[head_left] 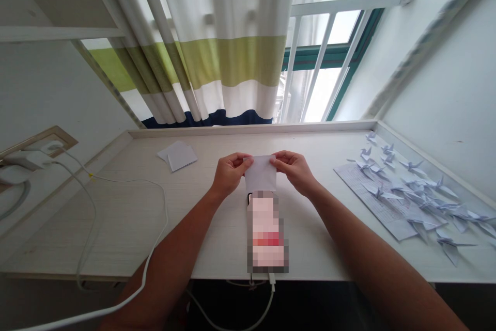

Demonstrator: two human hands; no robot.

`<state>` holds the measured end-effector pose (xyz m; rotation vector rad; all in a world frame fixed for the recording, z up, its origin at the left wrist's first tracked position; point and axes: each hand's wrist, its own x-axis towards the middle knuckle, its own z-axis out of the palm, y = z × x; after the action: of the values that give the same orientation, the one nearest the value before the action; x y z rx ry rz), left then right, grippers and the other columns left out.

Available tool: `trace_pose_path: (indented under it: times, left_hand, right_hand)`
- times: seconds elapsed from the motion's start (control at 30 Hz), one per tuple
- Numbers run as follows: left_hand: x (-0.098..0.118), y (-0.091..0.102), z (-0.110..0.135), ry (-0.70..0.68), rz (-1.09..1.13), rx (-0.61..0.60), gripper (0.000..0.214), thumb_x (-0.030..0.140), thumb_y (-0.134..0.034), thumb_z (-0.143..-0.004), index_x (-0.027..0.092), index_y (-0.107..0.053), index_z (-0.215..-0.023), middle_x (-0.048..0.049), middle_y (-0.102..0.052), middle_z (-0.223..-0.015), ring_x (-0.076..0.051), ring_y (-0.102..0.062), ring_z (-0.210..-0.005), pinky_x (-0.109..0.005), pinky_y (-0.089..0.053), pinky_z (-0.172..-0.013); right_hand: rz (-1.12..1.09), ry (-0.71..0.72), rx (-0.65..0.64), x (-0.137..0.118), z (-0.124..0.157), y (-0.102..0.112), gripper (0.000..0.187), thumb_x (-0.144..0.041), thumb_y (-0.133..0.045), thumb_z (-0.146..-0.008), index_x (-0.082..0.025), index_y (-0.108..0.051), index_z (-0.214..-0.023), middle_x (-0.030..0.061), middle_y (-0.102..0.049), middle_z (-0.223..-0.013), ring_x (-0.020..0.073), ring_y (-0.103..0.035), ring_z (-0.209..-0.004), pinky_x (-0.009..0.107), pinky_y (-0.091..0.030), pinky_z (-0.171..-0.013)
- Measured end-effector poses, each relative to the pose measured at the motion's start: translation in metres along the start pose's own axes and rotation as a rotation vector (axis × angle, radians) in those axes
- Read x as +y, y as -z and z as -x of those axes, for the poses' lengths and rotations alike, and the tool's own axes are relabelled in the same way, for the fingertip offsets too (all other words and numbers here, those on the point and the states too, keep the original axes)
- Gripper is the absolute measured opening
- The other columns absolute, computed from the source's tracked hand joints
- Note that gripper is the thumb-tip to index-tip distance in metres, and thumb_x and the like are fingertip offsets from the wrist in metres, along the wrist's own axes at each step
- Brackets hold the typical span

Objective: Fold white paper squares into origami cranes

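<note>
Twenty or so folded paper cranes (418, 191) crowd the right of the desk (116, 227), many of them resting on a printed sheet (372, 196), with others along the right wall. Toward the far left of the desk lie a few loose paper squares (177, 156), overlapping one another. A white cable (158, 217) winds across the left part of the desk and passes over your left forearm, and further cord runs to a charger (27, 159) at a wall socket on the left. Directly near your hands lies what looks like a phone (267, 233), its face pixelated beyond reading, with a white cord dropping off the near desk edge. A striped curtain (228, 62) hangs at the window beyond the far edge.

You hold a square of white paper (260, 174) up just above the desk, centred between your hands and just far of the phone. It looks flat and plain, with no fold visible. Your left hand (231, 173) pinches its left edge and your right hand (294, 171) pinches its right edge, each closed on the paper between thumb and fingers.
</note>
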<state>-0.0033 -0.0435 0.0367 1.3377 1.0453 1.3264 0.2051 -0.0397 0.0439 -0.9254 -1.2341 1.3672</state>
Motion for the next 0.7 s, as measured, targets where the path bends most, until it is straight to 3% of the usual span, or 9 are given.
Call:
trace_pose_path:
  times: [0.17, 0.47, 0.6, 0.7]
  left_hand:
    - [-0.0040, 0.0013, -0.0027, -0.041, 0.030, 0.046, 0.038, 0.047, -0.083, -0.071, 0.015, -0.077, -0.090, -0.0063, -0.076, -0.079, -0.015, -0.067, -0.069, -0.025, -0.053, -0.060]
    - [-0.0012, 0.0036, -0.0027, -0.050, -0.014, -0.026, 0.037, 0.045, -0.082, -0.073, 0.018, -0.080, -0.098, -0.0049, -0.076, -0.078, -0.016, -0.066, -0.069, -0.028, -0.053, -0.062]
    - [0.0018, 0.0034, -0.0021, -0.073, -0.018, -0.042, 0.033, 0.042, -0.084, -0.072, 0.018, -0.081, -0.094, -0.0066, -0.078, -0.083, -0.016, -0.066, -0.073, -0.029, -0.054, -0.066]
    - [0.0024, 0.0032, -0.0014, -0.054, 0.002, -0.079, 0.039, 0.042, -0.084, -0.072, 0.017, -0.080, -0.101, -0.0062, -0.077, -0.082, -0.016, -0.066, -0.072, -0.028, -0.054, -0.065]
  right_hand:
    - [0.002, 0.019, -0.014, 0.0026, -0.0010, 0.0018, 0.037, -0.043, -0.089, -0.065, -0.018, -0.073, -0.087, 0.0060, -0.076, -0.084, 0.0187, -0.067, -0.076, 0.037, -0.057, -0.074]
    - [0.025, 0.036, -0.033, -0.0003, 0.0009, 0.0034, 0.033, -0.043, -0.084, -0.073, -0.020, -0.074, -0.096, 0.0050, -0.076, -0.084, 0.0201, -0.068, -0.077, 0.038, -0.055, -0.074]
    - [-0.003, 0.031, -0.004, -0.0007, 0.0009, 0.0035, 0.026, -0.040, -0.084, -0.073, -0.020, -0.075, -0.088, 0.0041, -0.075, -0.082, 0.0178, -0.065, -0.075, 0.035, -0.054, -0.072]
    - [-0.024, 0.017, 0.002, 0.0004, -0.0001, 0.0041, 0.026, -0.039, -0.084, -0.072, -0.021, -0.074, -0.087, 0.0030, -0.074, -0.079, 0.0156, -0.063, -0.070, 0.032, -0.052, -0.068]
